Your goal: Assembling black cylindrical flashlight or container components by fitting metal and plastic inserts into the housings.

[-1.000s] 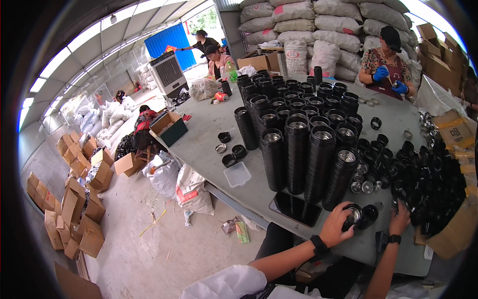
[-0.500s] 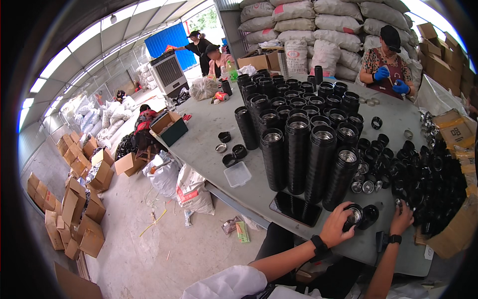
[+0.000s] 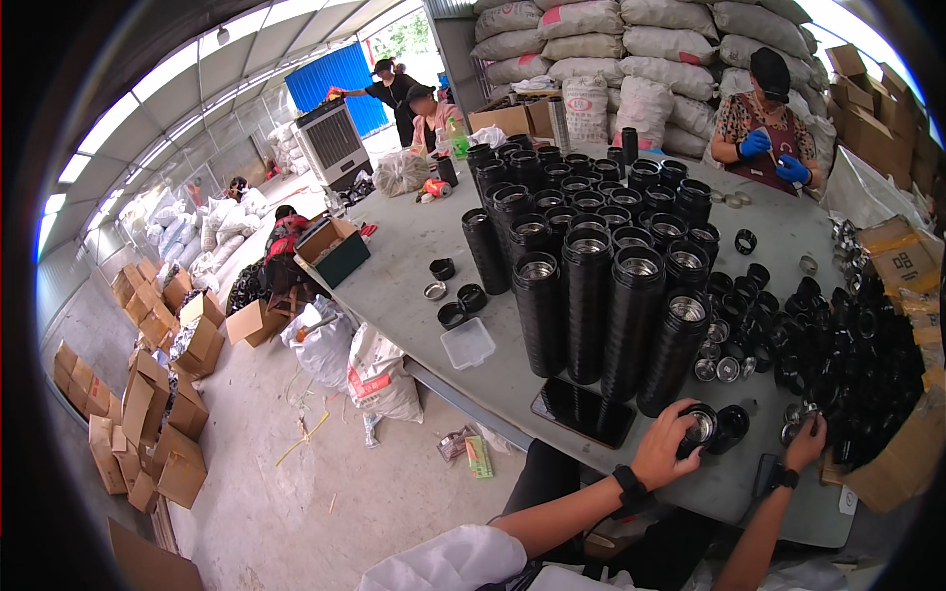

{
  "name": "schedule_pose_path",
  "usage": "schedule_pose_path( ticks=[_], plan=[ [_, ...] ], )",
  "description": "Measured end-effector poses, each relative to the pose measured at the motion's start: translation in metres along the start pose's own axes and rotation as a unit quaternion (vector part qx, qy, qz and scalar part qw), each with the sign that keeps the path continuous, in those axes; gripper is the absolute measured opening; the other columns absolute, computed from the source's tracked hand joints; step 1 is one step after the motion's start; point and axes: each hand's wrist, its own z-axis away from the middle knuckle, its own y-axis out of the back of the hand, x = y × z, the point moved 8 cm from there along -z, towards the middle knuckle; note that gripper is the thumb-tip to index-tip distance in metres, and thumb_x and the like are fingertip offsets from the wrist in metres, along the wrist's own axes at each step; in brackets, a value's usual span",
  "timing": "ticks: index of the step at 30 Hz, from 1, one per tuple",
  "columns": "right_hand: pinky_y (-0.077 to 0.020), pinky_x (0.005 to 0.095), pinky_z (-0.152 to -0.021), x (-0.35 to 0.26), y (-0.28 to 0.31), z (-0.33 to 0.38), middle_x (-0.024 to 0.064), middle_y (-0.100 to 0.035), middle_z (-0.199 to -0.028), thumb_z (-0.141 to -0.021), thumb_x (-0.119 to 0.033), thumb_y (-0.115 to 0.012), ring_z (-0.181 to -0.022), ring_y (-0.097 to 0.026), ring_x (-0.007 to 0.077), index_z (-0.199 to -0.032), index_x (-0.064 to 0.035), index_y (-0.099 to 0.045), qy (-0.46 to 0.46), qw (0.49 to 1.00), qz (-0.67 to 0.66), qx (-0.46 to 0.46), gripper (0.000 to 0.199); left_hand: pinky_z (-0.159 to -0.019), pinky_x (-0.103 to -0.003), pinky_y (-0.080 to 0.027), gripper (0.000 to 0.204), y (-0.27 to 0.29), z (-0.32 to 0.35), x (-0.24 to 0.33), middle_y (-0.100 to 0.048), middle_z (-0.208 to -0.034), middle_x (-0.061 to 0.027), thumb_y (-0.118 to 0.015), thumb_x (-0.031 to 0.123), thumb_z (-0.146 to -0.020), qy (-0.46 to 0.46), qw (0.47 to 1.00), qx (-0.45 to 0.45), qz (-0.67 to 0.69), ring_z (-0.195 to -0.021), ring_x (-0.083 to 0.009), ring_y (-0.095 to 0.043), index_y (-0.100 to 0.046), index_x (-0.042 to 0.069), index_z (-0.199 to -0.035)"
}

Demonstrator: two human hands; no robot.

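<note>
Near the table's front edge my left hand (image 3: 668, 443) is closed around a round black lid (image 3: 693, 424) with a silver ring inside it. A second black lid (image 3: 730, 427) stands right beside it, touching or nearly so. My right hand (image 3: 805, 443) is at the edge of the heap of black rings (image 3: 847, 364), its fingers pinched at a small silver cap (image 3: 790, 431); the fingers partly hide it. Behind my left hand stand several tall black bottles (image 3: 638, 315), open at the top with silvery mouths.
A dark phone (image 3: 583, 412) lies in front of the bottles, with a clear plastic box (image 3: 468, 345) to its left. Small silver caps (image 3: 727, 369) lie right of the bottles. Across the table a person in blue gloves (image 3: 756, 144) handles something small. Filled sacks (image 3: 384, 379) stand on the floor.
My right hand has shifted slightly right and toward me, and silver pieces now show beside its fingers. My left hand keeps its hold on the lid.
</note>
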Motion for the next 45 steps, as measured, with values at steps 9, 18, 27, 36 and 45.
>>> schedule_pose_path(
  ticks=[9, 18, 27, 36, 45],
  plan=[
    [-0.0432, 0.0275, -0.082, 0.011, -0.016, -0.002, 0.0112, -0.061, -0.103, -0.089, -0.007, -0.053, -0.092, -0.057, 0.0168, -0.116, 0.0057, -0.051, -0.014, 0.975, -0.211, -0.071, 0.03, -0.091, -0.042, -0.04, 0.051, -0.001, -0.003, 0.0, -0.045, -0.122, -0.0193, -0.068, 0.011, -0.063, -0.006, 1.0, 0.005, 0.008, -0.108, -0.0386, -0.047, -0.045, 0.003, -0.108],
    [-0.0441, 0.0242, -0.065, -0.022, 0.027, 0.063, 0.0076, -0.062, -0.086, -0.079, -0.002, -0.059, -0.071, -0.056, 0.0119, -0.114, 0.0029, -0.054, -0.049, 0.95, -0.01, -0.309, 0.035, -0.091, -0.042, -0.04, 0.049, -0.001, 0.004, 0.004, -0.046, -0.121, -0.0202, -0.068, 0.011, -0.062, 0.007, 1.0, -0.006, 0.028, -0.107, -0.0396, -0.047, -0.046, 0.003, -0.105],
    [-0.0451, 0.0382, -0.083, -0.122, 0.027, 0.103, 0.0141, -0.061, -0.099, -0.07, -0.011, -0.07, -0.094, -0.056, 0.0321, -0.103, -0.0054, -0.062, 0.281, 0.912, 0.051, -0.294, 0.034, -0.093, -0.043, -0.038, 0.04, 0.006, -0.008, -0.001, -0.047, -0.119, -0.0203, -0.062, 0.006, -0.058, 0.015, 1.0, 0.015, 0.013, -0.108, -0.0381, -0.047, -0.048, 0.002, -0.095],
    [-0.0423, 0.0401, -0.085, -0.09, 0.026, 0.092, 0.0146, -0.059, -0.101, -0.071, -0.006, -0.067, -0.097, -0.053, 0.0336, -0.095, -0.0029, -0.063, 0.212, 0.949, 0.06, -0.224, 0.024, -0.094, -0.042, -0.037, 0.04, -0.001, -0.013, -0.003, -0.046, -0.117, -0.0209, -0.055, 0.005, -0.061, 0.022, 0.999, 0.01, 0.023, -0.106, -0.0357, -0.047, -0.044, 0.003, -0.099],
    [-0.0421, 0.039, -0.079, -0.16, 0.061, 0.089, 0.0091, -0.063, -0.09, -0.07, -0.005, -0.068, -0.087, -0.055, 0.0293, -0.082, -0.0035, -0.062, 0.295, 0.937, 0.07, -0.177, 0.014, -0.093, -0.043, -0.039, 0.051, -0.001, 0.004, 0.006, -0.045, -0.121, -0.0201, -0.069, 0.013, -0.062, -0.02, 1.0, 0.001, 0.022, -0.11, -0.0391, -0.046, -0.047, 0.003, -0.107]
  ],
)
